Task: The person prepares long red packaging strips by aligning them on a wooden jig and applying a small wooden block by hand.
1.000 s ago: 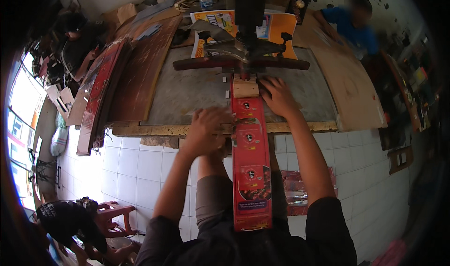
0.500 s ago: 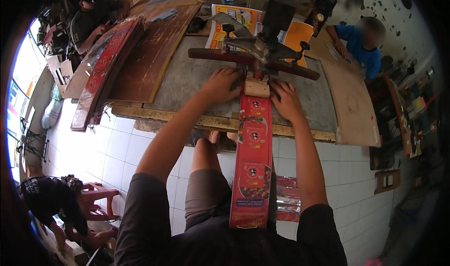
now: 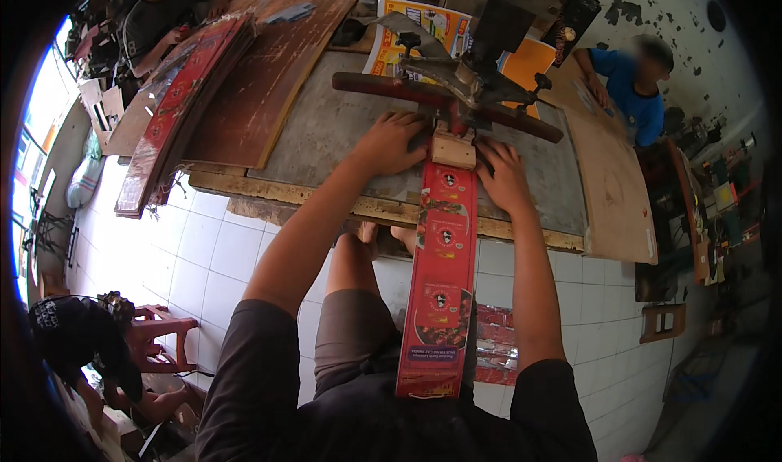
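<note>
A long red printed plastic strip [image 3: 445, 279] runs from my lap up over the front edge of the worktable. Its far end passes beneath a small wooden block [image 3: 454, 149] under a metal press with a dark red crossbar [image 3: 383, 86]. My left hand [image 3: 394, 143] lies on the grey board [image 3: 314, 128] just left of the block, fingers stretched out and tips partly hidden by the press. On the block's other side rests my right hand [image 3: 502, 175], its fingers apart beside the strip. Neither hand visibly grips anything.
Stacked red strips [image 3: 179, 108] hang over the table's left edge. A brown board [image 3: 269, 63] and a plywood sheet [image 3: 615, 185] flank the grey board. People sit at far left, far right [image 3: 639, 87] and lower left. A red stool [image 3: 163, 336] stands on the tiled floor.
The whole view has shifted slightly. Both hands keep their places beside the wooden block, and the strip lies as before.
</note>
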### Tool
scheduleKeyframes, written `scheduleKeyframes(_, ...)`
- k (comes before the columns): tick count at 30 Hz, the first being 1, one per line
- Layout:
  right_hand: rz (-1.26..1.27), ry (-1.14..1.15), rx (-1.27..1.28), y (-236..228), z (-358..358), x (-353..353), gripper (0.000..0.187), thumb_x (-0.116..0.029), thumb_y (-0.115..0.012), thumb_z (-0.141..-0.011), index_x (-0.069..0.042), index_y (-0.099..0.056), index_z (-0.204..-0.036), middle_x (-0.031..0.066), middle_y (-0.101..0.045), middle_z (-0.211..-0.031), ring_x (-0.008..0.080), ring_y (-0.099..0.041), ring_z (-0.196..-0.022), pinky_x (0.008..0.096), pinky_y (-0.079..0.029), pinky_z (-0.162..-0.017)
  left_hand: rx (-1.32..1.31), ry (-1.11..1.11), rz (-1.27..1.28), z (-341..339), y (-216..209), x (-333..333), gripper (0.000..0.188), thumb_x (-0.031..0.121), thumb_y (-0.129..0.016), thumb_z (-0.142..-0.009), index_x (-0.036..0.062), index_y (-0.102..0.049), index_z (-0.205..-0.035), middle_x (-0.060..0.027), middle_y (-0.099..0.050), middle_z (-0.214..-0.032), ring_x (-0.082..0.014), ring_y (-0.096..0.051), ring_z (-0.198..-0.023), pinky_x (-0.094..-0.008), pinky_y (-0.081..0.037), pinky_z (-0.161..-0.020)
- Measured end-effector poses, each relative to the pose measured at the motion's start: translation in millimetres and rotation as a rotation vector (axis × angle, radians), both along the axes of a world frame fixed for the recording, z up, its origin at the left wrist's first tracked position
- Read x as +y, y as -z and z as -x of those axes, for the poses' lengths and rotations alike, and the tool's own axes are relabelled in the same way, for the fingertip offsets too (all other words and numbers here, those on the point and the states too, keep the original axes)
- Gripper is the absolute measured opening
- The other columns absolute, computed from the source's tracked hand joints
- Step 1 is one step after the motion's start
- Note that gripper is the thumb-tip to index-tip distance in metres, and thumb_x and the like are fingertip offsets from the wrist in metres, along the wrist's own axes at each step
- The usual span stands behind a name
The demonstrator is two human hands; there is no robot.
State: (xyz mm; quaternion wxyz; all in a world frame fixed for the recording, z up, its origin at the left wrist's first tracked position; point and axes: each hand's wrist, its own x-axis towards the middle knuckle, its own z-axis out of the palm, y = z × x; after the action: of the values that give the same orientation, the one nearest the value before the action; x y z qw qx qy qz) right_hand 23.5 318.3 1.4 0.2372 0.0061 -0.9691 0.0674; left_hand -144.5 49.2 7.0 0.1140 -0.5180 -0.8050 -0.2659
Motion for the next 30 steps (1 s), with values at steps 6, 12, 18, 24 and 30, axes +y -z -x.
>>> scheduleKeyframes(6, -0.017, 0.003, -0.009, 0.3, -0.2, 0.8, 0.046, -0.031, -0.069, -0.101, -0.014, -0.067, -0.144, 0.0071, -0.061, -0.151, 0.0344, -0.053, -0.137, 0.0502, -0.043, -0.116, 0.103, -0.031, -0.049, 2.5, 6.8, 4.0, 0.066, 0.041, -0.067, -0.090, 0.0036, -0.065, -0.144, -0.0178, -0.066, -0.147, -0.0353, -0.057, -0.140, -0.0490, -0.038, -0.122)
scheduleKeyframes(12, -0.008, 0.004, -0.014, -0.4, -0.7, 0.5, 0.047, -0.031, -0.069, -0.101, -0.014, -0.067, -0.144, 0.0073, -0.061, -0.151, 0.0345, -0.052, -0.137, 0.0498, -0.043, -0.117, 0.098, -0.008, -0.056, 2.8, 6.3, 4.0, 0.065, 0.041, -0.066, -0.091, 0.0026, -0.066, -0.143, -0.0180, -0.066, -0.146, -0.0350, -0.056, -0.141, -0.0498, -0.038, -0.122)
scheduleKeyframes(18, -0.021, 0.010, -0.016, -1.8, -1.2, -0.4, 0.047, -0.032, -0.069, -0.101, -0.014, -0.066, -0.145, 0.0073, -0.061, -0.151, 0.0334, -0.053, -0.137, 0.0493, -0.042, -0.117, 0.037, -0.007, 0.003, 0.9, 1.1, 3.1, 0.067, 0.038, -0.063, -0.093, 0.0025, -0.060, -0.150, -0.0197, -0.061, -0.154, -0.0380, -0.050, -0.147, -0.0516, -0.034, -0.127)
scheduleKeyframes(24, -0.014, 0.003, 0.004, -0.9, -0.4, -0.9, 0.047, -0.033, -0.069, -0.101, -0.015, -0.066, -0.145, 0.0065, -0.062, -0.150, 0.0325, -0.053, -0.136, 0.0492, -0.042, -0.116, 0.048, -0.028, -0.063, 2.9, 6.6, 3.1, 0.067, 0.042, -0.067, -0.091, 0.0036, -0.065, -0.145, -0.0184, -0.065, -0.150, -0.0353, -0.054, -0.145, -0.0488, -0.037, -0.125)
scheduleKeyframes(30, -0.019, 0.005, 0.012, -0.7, -0.8, -0.6, 0.047, -0.032, -0.069, -0.100, -0.016, -0.066, -0.145, 0.0062, -0.062, -0.149, 0.0321, -0.054, -0.135, 0.0490, -0.043, -0.114, 0.026, -0.016, -0.068, 3.5, 6.9, 3.2, 0.066, 0.042, -0.069, -0.090, 0.0043, -0.066, -0.145, -0.0180, -0.066, -0.149, -0.0344, -0.055, -0.145, -0.0490, -0.037, -0.124)
